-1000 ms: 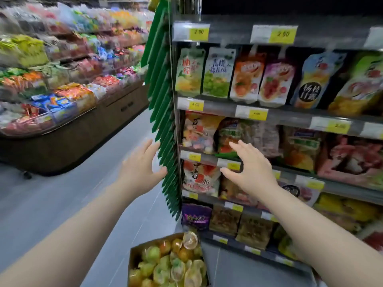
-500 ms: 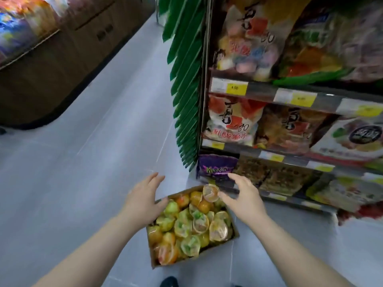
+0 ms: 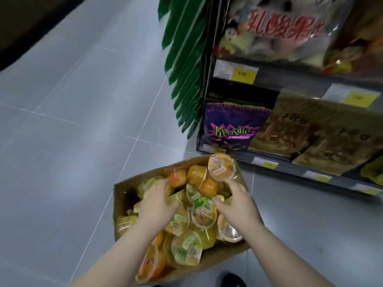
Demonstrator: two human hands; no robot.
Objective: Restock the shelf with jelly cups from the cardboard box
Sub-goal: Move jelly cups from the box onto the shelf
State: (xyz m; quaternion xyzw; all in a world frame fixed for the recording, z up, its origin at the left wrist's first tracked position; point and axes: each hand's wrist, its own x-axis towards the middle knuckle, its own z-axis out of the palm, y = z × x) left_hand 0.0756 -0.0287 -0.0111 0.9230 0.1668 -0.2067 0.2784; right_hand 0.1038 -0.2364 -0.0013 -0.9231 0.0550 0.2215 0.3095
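At 6 o'clock, at the bottom edge of the view, the toe of a dark shoe (image 3: 232, 279) shows on the grey tiled floor (image 3: 68, 154). Just beyond it the open cardboard box (image 3: 122, 196) sits on the floor, heaped with jelly cups (image 3: 204, 212) in yellow, orange and green, lying on their sides and faces. Both bare forearms reach into the box from 6 o'clock. The left hand (image 3: 155, 201) lies palm down on the cups at the box's 9 o'clock side, fingers stretched forward and thumb spread toward the middle. The right hand (image 3: 235, 204) is at the 3 o'clock side with its fingers bent down into the pile; whether it grips a cup cannot be told. One orange cup (image 3: 221, 167) leans at the box's far corner, at 12 o'clock. Beyond, from 1 to 3 o'clock, stands the shelf (image 3: 290, 164), its lowest tier holding a purple bag (image 3: 234, 127) beside brown packets (image 3: 310, 137), with yellow price tags (image 3: 245, 73) on the rail above. Green strips (image 3: 186, 59) hang down the shelf's end at 12 o'clock.
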